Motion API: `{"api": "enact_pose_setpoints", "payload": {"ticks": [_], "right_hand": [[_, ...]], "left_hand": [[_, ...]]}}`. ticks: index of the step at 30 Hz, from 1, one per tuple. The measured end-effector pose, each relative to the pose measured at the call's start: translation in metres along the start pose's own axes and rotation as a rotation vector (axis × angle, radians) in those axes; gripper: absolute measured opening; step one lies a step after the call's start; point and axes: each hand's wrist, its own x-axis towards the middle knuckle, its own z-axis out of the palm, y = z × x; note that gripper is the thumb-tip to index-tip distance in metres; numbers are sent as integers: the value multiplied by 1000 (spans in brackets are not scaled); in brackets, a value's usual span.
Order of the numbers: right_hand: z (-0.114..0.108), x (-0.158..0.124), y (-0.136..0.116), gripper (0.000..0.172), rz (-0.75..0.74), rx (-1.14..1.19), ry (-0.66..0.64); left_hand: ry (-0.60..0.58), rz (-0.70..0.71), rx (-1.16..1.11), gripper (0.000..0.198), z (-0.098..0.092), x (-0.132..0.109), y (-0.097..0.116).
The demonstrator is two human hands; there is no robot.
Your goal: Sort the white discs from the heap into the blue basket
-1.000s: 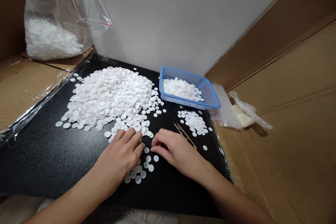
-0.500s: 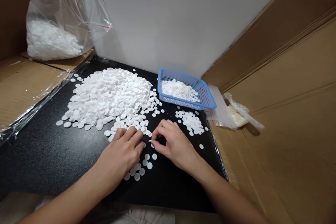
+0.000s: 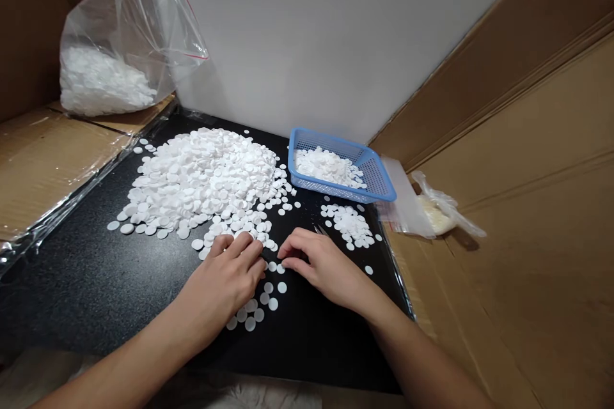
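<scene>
My left hand (image 3: 233,271) rests low among thin white discs (image 3: 250,305) on a black tabletop (image 3: 158,287). Its fingers are curled, and what they hold, if anything, is hidden. My right hand (image 3: 321,263) is just to the right, thumb and forefinger a little apart above a few single discs. Two slim metal tips, like tweezers (image 3: 321,230), stick out past its curled rear fingers; the rest of that tool is covered by the hand. Beyond both hands a large heap of white discs (image 3: 206,172) spreads across the table.
A blue mesh basket (image 3: 345,190) holds more discs at the back right, with a small disc pile (image 3: 352,227) in front. A clear bag of white pieces (image 3: 105,80) stands at left on cardboard (image 3: 48,160). Another small plastic bag (image 3: 441,214) lies right. A white wall closes the back.
The right thumb and forefinger have parted, and the disc pinched between them no longer shows there. The metal tips have come into sight behind the right hand. The left hand has barely moved.
</scene>
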Motion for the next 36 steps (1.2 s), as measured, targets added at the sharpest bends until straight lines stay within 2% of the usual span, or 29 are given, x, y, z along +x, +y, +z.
{"api": "enact_pose_setpoints", "payload": {"ticks": [10, 14, 16, 19, 22, 27, 32, 36], "right_hand": [[5, -1, -2, 20, -14, 27, 0], [3, 1, -1, 20, 7, 51, 4], [3, 1, -3, 20, 9, 71, -7], [5, -1, -8, 19, -11, 105, -42], [10, -2, -10, 19, -31, 131, -39], [19, -1, -11, 26, -62, 123, 40], [26, -2, -18, 29, -107, 92, 20], [27, -3, -22, 27, -169, 100, -66]], "left_hand": [[21, 33, 64, 17, 0, 4, 2], [76, -148, -139, 22, 1, -1, -1], [40, -265, -250, 20, 0, -6, -2], [-46, -365, -294, 19, -1, -14, -3], [-29, -402, -296, 19, -1, -22, -6], [69, -436, -401, 20, -4, -43, -18], [113, -465, -543, 16, -12, -60, -23], [108, -455, -560, 11, -7, -61, -20]]}}
